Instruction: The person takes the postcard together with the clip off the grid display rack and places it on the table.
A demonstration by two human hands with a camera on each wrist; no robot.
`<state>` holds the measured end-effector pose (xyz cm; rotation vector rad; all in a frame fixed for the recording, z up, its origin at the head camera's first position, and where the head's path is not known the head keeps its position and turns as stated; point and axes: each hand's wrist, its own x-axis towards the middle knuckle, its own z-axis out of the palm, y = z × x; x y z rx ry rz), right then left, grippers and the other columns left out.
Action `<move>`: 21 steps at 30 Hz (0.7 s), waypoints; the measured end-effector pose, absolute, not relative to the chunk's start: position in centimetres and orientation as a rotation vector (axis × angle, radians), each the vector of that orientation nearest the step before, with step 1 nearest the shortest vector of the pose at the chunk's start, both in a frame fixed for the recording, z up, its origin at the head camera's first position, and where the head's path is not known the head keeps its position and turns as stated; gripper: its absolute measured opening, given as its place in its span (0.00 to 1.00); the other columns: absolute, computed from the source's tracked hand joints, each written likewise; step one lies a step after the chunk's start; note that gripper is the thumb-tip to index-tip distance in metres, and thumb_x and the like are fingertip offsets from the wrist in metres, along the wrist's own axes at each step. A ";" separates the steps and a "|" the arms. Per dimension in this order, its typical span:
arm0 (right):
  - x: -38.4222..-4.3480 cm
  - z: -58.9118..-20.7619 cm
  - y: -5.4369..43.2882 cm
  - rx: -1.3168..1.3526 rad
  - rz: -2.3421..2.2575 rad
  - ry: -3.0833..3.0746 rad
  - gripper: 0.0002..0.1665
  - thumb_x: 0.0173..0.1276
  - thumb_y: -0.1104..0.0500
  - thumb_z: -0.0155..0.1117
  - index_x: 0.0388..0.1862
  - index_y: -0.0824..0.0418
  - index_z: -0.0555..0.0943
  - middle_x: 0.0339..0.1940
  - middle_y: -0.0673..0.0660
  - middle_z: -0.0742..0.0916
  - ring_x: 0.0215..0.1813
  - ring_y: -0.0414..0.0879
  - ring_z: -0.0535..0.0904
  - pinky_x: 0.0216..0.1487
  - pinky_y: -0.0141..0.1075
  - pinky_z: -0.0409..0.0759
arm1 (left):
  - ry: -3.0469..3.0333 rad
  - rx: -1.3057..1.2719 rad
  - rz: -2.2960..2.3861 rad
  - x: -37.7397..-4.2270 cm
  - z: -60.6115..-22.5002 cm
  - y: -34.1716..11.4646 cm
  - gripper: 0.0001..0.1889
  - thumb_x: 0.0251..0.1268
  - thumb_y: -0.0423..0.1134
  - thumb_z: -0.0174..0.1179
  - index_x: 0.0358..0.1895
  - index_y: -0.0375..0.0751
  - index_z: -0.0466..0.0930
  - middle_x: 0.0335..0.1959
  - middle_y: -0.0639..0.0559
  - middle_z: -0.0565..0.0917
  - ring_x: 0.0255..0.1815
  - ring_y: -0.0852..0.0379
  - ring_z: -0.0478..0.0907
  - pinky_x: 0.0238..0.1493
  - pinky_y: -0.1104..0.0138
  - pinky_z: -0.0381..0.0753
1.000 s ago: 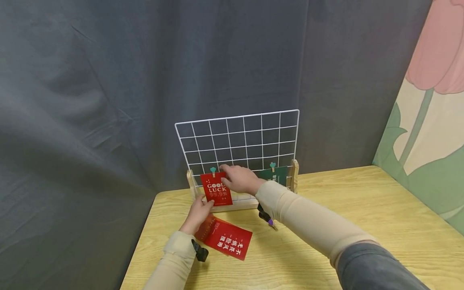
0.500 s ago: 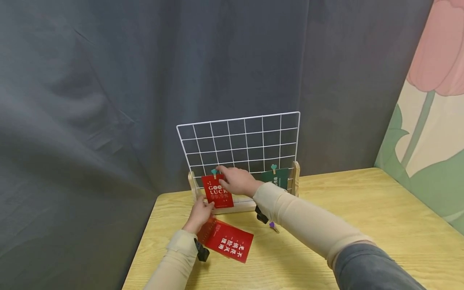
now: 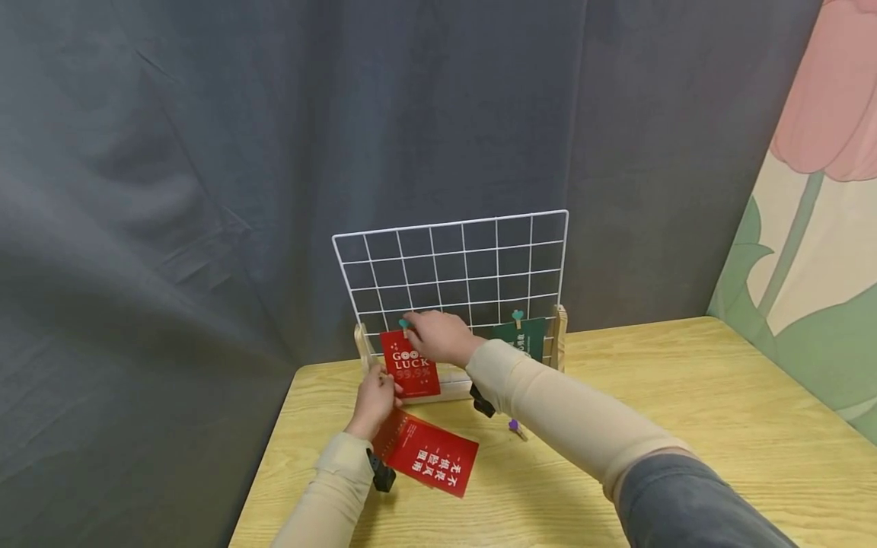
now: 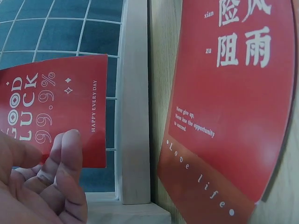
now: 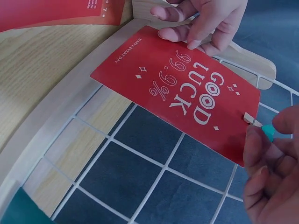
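A red "GOOD LUCK" card (image 3: 409, 364) hangs against the white wire grid (image 3: 448, 259), with a small wooden clothespin (image 5: 252, 119) with a teal heart at its top edge. My right hand (image 3: 440, 336) pinches that clothespin between thumb and fingers, seen close in the right wrist view. Lower down, my left hand (image 3: 374, 396) holds the card's left edge, thumb in front of it in the left wrist view and fingers curled by it. Part of the card's upper right is covered by my right hand in the head view.
A green card (image 3: 527, 337) hangs at the grid's right under another teal clothespin (image 3: 517, 317). Two overlapping red cards (image 3: 438, 458) lie on the wooden table (image 3: 548, 487) before the wooden stand (image 3: 452, 390). Right of them lies a clothespin with a purple heart (image 3: 517, 428).
My right hand has shifted left from beside the card's top edge onto the teal clothespin. The left hand stays at the card's left edge.
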<state>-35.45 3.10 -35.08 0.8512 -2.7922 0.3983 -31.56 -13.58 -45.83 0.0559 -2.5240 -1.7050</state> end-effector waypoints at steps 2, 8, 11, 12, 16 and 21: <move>-35.5 -35.0 2.9 0.846 0.368 -2.791 0.24 0.82 0.53 0.54 0.70 0.63 0.77 0.54 0.58 0.89 0.51 0.49 0.87 0.44 0.46 0.87 | -2.522 0.069 -1.692 -31.5 -45.8 -13.6 0.07 0.84 0.33 0.41 0.49 0.34 0.69 0.33 0.41 0.80 0.26 0.51 0.80 0.28 0.65 0.76; -35.7 -35.1 2.4 0.812 0.274 -2.788 0.21 0.83 0.53 0.53 0.64 0.63 0.80 0.46 0.57 0.90 0.48 0.50 0.88 0.41 0.45 0.87 | -2.519 0.096 -1.708 -31.6 -45.8 -13.7 0.07 0.84 0.34 0.42 0.50 0.36 0.70 0.33 0.43 0.79 0.28 0.47 0.80 0.28 0.66 0.73; -35.8 -35.2 2.3 0.787 0.238 -2.793 0.18 0.83 0.53 0.54 0.59 0.62 0.82 0.40 0.56 0.89 0.44 0.49 0.88 0.38 0.45 0.87 | -2.501 0.068 -1.702 -31.8 -45.9 -13.7 0.07 0.84 0.32 0.43 0.49 0.34 0.71 0.33 0.40 0.80 0.28 0.44 0.81 0.27 0.66 0.74; -35.8 -35.3 2.3 0.781 0.232 -2.795 0.17 0.83 0.53 0.54 0.57 0.61 0.82 0.37 0.55 0.89 0.42 0.49 0.88 0.37 0.45 0.87 | -2.495 0.065 -1.703 -31.8 -45.9 -13.7 0.07 0.83 0.32 0.43 0.48 0.34 0.71 0.32 0.40 0.80 0.27 0.44 0.81 0.27 0.66 0.74; -35.9 -35.3 2.2 0.771 0.237 -2.795 0.15 0.82 0.53 0.54 0.54 0.60 0.83 0.34 0.52 0.87 0.39 0.47 0.87 0.36 0.44 0.87 | -2.489 0.066 -1.701 -32.0 -46.0 -13.8 0.07 0.83 0.31 0.43 0.48 0.33 0.71 0.32 0.40 0.81 0.27 0.44 0.81 0.27 0.67 0.75; -35.9 -35.2 2.0 0.761 0.282 -2.775 0.13 0.82 0.53 0.55 0.48 0.58 0.84 0.32 0.51 0.86 0.37 0.46 0.85 0.36 0.44 0.86 | -2.501 0.086 -1.695 -32.1 -46.0 -14.0 0.07 0.84 0.33 0.43 0.48 0.34 0.71 0.32 0.43 0.80 0.26 0.47 0.80 0.28 0.67 0.74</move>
